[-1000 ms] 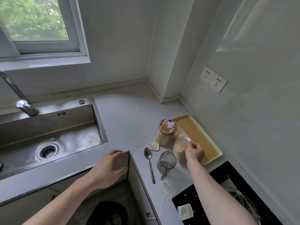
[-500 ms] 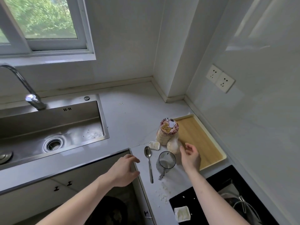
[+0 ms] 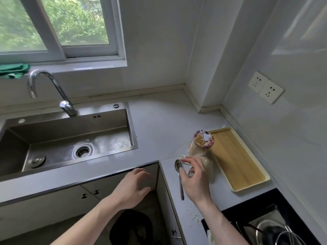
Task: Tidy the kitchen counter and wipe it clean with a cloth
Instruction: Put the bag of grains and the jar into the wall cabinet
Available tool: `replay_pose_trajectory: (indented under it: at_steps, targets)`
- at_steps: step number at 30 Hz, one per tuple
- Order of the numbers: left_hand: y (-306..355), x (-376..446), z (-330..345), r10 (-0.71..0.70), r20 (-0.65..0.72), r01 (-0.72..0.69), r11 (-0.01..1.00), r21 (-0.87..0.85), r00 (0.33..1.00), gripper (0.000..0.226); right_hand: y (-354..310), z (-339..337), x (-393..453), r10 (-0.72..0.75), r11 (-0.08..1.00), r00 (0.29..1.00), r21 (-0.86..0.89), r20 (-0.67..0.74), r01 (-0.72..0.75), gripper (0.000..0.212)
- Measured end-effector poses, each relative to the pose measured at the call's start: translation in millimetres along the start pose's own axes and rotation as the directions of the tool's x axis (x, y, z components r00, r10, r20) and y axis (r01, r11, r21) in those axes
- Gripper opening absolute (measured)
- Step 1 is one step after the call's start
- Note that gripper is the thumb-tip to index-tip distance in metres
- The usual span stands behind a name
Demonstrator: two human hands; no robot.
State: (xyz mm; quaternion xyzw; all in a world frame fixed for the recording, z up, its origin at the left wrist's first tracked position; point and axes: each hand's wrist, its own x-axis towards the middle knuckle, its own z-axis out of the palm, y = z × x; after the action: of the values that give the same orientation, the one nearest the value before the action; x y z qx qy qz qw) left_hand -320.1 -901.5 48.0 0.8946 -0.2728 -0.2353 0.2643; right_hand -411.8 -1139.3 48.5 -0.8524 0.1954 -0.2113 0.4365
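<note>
The right hand (image 3: 193,175) is held over the small clear cup (image 3: 191,173), fingers loosely spread and curved, nothing clearly pinched yet. The cup is mostly hidden under it, so contact can't be told. The left hand (image 3: 131,189) hangs relaxed and spread in front of the cabinet below the bench (image 3: 159,124), gripping nothing.

Going by the jar (image 3: 201,144) as landmark: the spoon (image 3: 179,175) lies just in front-left of it, a clear bag of grain (image 3: 209,165) leans right against it, and the wooden tray (image 3: 235,160) sits just to its right.

For this step, the cup is probably best taken by the rim or handle and lifted straight up, so the bag isn't tipped and the spoon isn't knocked. Crumbs near the hob should be left for the green cloth (image 3: 14,70), parked far left on the windowsill.

Writing: a cartoon dog is printed on the jar lid, and the lettering looks like "GOOD", but it's too blurred to be sure.
</note>
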Motion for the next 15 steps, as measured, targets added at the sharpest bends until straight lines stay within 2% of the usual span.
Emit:
replay_pose_trajectory:
  at_steps: [9, 15]
  targets:
    - [-47.7, -35.0, -34.5, -0.077, -0.094, 0.074, 0.996, -0.039, 0.993, 0.037, -25.8, 45.5, -5.9, 0.048, 0.998, 0.960, 0.022, 0.276, -0.056, 0.023]
    - [-79.4, -61.2, -74.4, -0.175, -0.213, 0.156, 0.982, -0.107, 0.961, 0.036, -74.1, 102.8, -3.9, 0.009, 1.000, 0.861, -0.008, 0.508, -0.005, 0.029]
